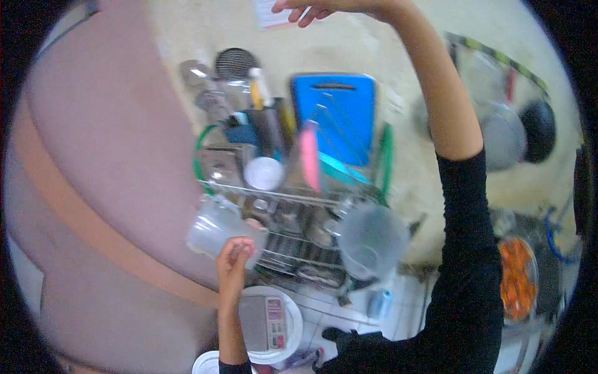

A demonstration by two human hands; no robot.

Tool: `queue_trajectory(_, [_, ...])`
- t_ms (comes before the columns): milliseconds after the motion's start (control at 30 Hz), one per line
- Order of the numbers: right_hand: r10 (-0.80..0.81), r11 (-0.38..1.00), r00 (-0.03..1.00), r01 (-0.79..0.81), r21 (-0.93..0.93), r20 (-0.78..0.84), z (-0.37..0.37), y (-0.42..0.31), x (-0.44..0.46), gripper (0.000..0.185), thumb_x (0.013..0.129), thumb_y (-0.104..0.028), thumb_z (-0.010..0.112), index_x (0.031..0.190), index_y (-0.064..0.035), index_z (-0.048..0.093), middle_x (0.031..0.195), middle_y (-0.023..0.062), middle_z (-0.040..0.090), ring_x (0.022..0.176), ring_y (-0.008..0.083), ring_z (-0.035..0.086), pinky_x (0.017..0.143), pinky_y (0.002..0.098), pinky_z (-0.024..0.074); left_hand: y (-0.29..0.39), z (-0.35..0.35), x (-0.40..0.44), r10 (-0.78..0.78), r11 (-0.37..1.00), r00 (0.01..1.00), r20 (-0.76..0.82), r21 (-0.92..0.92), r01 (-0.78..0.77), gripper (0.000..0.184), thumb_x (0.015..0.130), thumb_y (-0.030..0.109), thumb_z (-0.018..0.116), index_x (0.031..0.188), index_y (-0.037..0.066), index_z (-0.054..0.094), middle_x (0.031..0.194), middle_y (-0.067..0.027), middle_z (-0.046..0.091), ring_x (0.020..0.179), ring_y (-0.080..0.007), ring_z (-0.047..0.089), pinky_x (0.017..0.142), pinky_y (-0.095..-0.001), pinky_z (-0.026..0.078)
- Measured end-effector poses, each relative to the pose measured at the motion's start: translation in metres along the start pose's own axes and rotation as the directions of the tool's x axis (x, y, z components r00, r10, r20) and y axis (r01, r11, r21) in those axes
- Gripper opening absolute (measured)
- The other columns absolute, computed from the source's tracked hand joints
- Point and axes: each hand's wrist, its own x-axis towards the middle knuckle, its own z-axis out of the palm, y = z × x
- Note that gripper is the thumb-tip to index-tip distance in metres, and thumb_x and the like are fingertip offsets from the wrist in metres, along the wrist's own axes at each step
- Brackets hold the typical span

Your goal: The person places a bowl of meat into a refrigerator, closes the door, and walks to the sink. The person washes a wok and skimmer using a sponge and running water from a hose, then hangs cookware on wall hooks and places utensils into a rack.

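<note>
My left hand point(235, 254) is low at the left of the dish rack, its fingers curled together. It overlaps the lower part of a translucent plastic container point(212, 227) at the rack's left end. Whether the fingers grip this container is hidden by blur. My right hand point(308, 10) is raised high against the wall with its fingers stretched out and nothing seen in them. It is in front of a white paper sheet point(269, 19), and I cannot tell if it touches the sheet.
The wire dish rack point(280, 193) bears a blue cutting board point(333, 118), a white cup point(263, 173) and utensils. Another translucent container point(372, 243) is at its right. Below is a digital scale point(254, 324); pans point(539, 131) hang right, above an orange-filled tray point(517, 280).
</note>
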Motion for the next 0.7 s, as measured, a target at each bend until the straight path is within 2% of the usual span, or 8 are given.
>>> queue_trajectory(67, [-0.101, 0.995, 0.992, 0.100, -0.004, -0.073, -0.006, -0.009, -0.110, 0.047, 0.083, -0.042, 0.046, 0.109, -0.0028, 0.052, 0.101, 0.0109, 0.057, 0.090, 0.0170, 0.055, 0.082, 0.0302, 0.0422, 0.005, 0.021, -0.034, 0.003, 0.999, 0.996, 0.090, -0.034, 0.000, 0.010, 0.083, 0.010, 0.052, 0.088, 0.001, 0.054, 0.081, -0.0036, 0.056, 0.078, -0.0111, 0.055, 0.073, -0.0247, 0.043])
queue_trajectory(133, [-0.081, 0.908, 0.973, 0.162, 0.386, -0.216, -0.009, 0.024, -0.238, 0.049, 0.086, -0.036, 0.043, 0.122, -0.0029, 0.040, 0.114, 0.0134, 0.049, 0.101, 0.0231, 0.051, 0.087, 0.0354, 0.0397, -0.002, 0.035, -0.062, -0.028, 0.999, 0.985, 0.168, -0.027, 0.033, 0.010, 0.083, 0.010, 0.052, 0.088, 0.001, 0.054, 0.080, -0.0035, 0.056, 0.078, -0.0113, 0.055, 0.072, -0.0248, 0.043])
queue_trajectory(233, [0.432, 0.314, 0.838, 0.207, 0.927, -0.333, 0.037, 0.082, -0.481, 0.047, 0.086, -0.038, 0.044, 0.120, -0.0053, 0.040, 0.108, 0.0149, 0.052, 0.086, 0.0273, 0.057, 0.069, 0.0347, 0.0483, -0.034, 0.057, -0.105, -0.049, 0.995, 0.962, 0.270, -0.073, 0.072, 0.009, 0.083, 0.010, 0.052, 0.086, 0.001, 0.055, 0.077, -0.0030, 0.055, 0.076, -0.0118, 0.054, 0.071, -0.0244, 0.043])
queue_trajectory(300, [0.784, 0.569, 0.512, -0.369, 0.735, -0.350, 0.082, 0.092, -0.617, 0.050, 0.078, -0.033, 0.052, 0.121, -0.0102, 0.040, 0.112, 0.0172, 0.048, 0.096, 0.0321, 0.050, 0.080, 0.0417, 0.0395, -0.064, 0.072, -0.133, -0.158, 0.986, 0.931, 0.329, 0.005, 0.165, 0.008, 0.082, 0.008, 0.051, 0.085, 0.001, 0.055, 0.077, -0.0030, 0.055, 0.073, -0.0113, 0.053, 0.069, -0.0235, 0.043])
queue_trajectory(367, [0.784, 0.340, 0.338, -0.935, -0.095, -0.521, 0.128, 0.068, -0.729, 0.057, 0.070, -0.029, 0.060, 0.122, -0.0151, 0.040, 0.116, 0.0195, 0.044, 0.105, 0.0370, 0.043, 0.090, 0.0487, 0.0308, -0.083, 0.103, -0.164, -0.155, 0.984, 0.866, 0.476, 0.001, 0.176, 0.008, 0.081, 0.008, 0.051, 0.085, 0.002, 0.055, 0.076, -0.0030, 0.055, 0.072, -0.0103, 0.052, 0.066, -0.0227, 0.042])
queue_trajectory(433, [0.713, 0.020, 0.046, -0.999, -0.046, -0.700, 0.149, 0.028, -0.778, 0.057, 0.066, -0.025, 0.064, 0.118, -0.0152, 0.043, 0.111, 0.0203, 0.045, 0.105, 0.0394, 0.043, 0.091, 0.0500, 0.0305, -0.086, 0.141, -0.199, -0.263, 0.956, 0.802, 0.537, 0.035, 0.290, 0.009, 0.080, 0.008, 0.051, 0.085, 0.003, 0.056, 0.077, -0.0029, 0.056, 0.071, -0.0103, 0.054, 0.065, -0.0224, 0.042])
queue_trajectory(500, [0.727, -0.125, -0.050, -0.990, -0.060, -0.685, 0.150, 0.007, -0.833, 0.049, 0.068, -0.015, 0.060, 0.115, -0.0098, 0.047, 0.105, 0.0195, 0.048, 0.098, 0.0352, 0.046, 0.084, 0.0423, 0.0373, -0.088, 0.180, -0.229, -0.310, 0.941, 0.726, 0.614, 0.090, 0.326, 0.010, 0.079, 0.008, 0.051, 0.087, 0.004, 0.057, 0.078, -0.0027, 0.057, 0.070, -0.0112, 0.055, 0.065, -0.0227, 0.042])
queue_trajectory(700, [0.742, 0.129, -0.106, -0.947, 0.295, -0.662, 0.145, -0.022, -0.949, 0.034, 0.068, -0.012, 0.061, 0.100, -0.0064, 0.054, 0.093, 0.0140, 0.052, 0.091, 0.0274, 0.051, 0.078, 0.0376, 0.0417, -0.073, 0.327, -0.331, -0.313, 0.935, 0.447, 0.838, 0.187, 0.303, 0.014, 0.080, 0.007, 0.050, 0.092, 0.005, 0.057, 0.082, -0.0041, 0.059, 0.073, -0.0124, 0.057, 0.066, -0.0225, 0.042])
